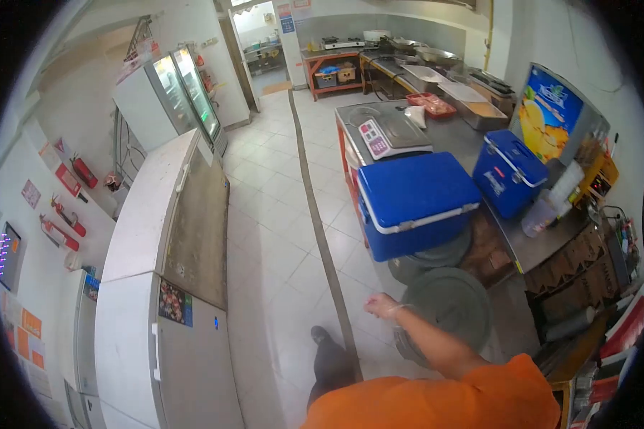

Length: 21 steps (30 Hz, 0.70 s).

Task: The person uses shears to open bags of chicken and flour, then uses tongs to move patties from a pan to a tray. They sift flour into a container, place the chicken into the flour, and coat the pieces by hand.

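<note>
My right hand point(383, 306) hangs in front of my orange sleeve, above the floor and beside a large round grey-green lidded bin point(447, 307). Its fingers look loosely curled in, and I see nothing in them. A pale band or piece of clear plastic shows near the wrist. Beyond the hand, a blue cooler box point(418, 193) with a white-edged lid sits over another round bin point(436, 261). My left hand is out of view. One dark shoe point(320, 334) is on the tiles below.
White chest freezers point(139, 300) line the left, with glass-door fridges point(186, 93) beyond. Along the right, a metal table point(379, 114) carries a scale point(390, 136), a second blue cooler point(509, 171) and trays. A dark strip point(311, 186) crosses the tiles towards a doorway point(261, 46).
</note>
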Tool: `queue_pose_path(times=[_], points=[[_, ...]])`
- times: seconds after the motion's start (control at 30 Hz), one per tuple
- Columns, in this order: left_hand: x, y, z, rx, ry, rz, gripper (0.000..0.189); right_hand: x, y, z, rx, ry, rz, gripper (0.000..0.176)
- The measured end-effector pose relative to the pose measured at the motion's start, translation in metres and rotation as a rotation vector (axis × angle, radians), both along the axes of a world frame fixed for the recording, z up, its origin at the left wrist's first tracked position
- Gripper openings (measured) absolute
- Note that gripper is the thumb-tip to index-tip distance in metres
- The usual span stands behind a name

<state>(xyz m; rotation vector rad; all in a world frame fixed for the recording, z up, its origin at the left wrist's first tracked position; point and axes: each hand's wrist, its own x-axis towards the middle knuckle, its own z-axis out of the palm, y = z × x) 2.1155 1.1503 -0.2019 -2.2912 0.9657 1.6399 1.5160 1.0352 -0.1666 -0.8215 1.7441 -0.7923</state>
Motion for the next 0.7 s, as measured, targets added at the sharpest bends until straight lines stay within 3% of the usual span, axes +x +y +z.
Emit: queue_pose_path(times=[0.07,0.2,0.27,0.33,0.37,0.4,0.43,0.47,0.5,0.57,0.6,0.7], points=[[-0.023,-0.071,-0.013,-0.017,-0.024,-0.100,0.046,0.008,-0.077,0.019,-0.020,-0.035,-0.015,0.025],[-0.072,-0.252,-0.027,-0.077,-0.109,-0.366,0.044,0.007,-0.189,0.074,0.035,0.001,0.008,0.028],[-0.098,-0.363,-0.037,-0.114,-0.209,-0.548,0.044,-0.009,-0.233,0.080,-0.016,0.124,0.170,0.032],[-0.147,-0.495,-0.042,-0.175,-0.333,-0.760,0.044,-0.035,-0.278,0.090,-0.025,0.093,0.095,0.035],[-0.177,-0.559,-0.037,-0.232,-0.384,-0.929,0.044,-0.052,-0.300,0.094,-0.102,0.175,0.042,0.036],[-0.202,-0.630,-0.037,-0.361,-0.368,-1.389,0.041,-0.069,-0.321,0.097,-0.180,0.258,-0.012,0.037],[-0.235,-0.709,-0.054,-0.395,-0.391,-1.605,0.038,-0.087,-0.340,0.103,-0.186,0.252,-0.039,0.037],[-0.279,-0.748,-0.016,-0.379,-0.350,-1.213,0.037,-0.106,-0.355,0.116,-0.153,0.263,-0.080,0.038],[-0.336,-0.779,0.054,-0.428,-0.293,-0.810,0.037,-0.125,-0.374,0.128,-0.127,0.274,-0.115,0.040],[-0.415,-0.832,0.121,-0.534,-0.304,-0.849,0.039,-0.162,-0.406,0.138,-0.131,0.257,-0.149,0.041],[-0.444,-0.858,0.132,-0.615,-0.294,-0.883,0.041,-0.181,-0.423,0.140,-0.107,0.250,-0.172,0.042],[-0.479,-0.948,0.060,-0.601,-0.281,-1.132,0.044,-0.237,-0.489,0.149,-0.064,0.325,-0.190,0.047]])
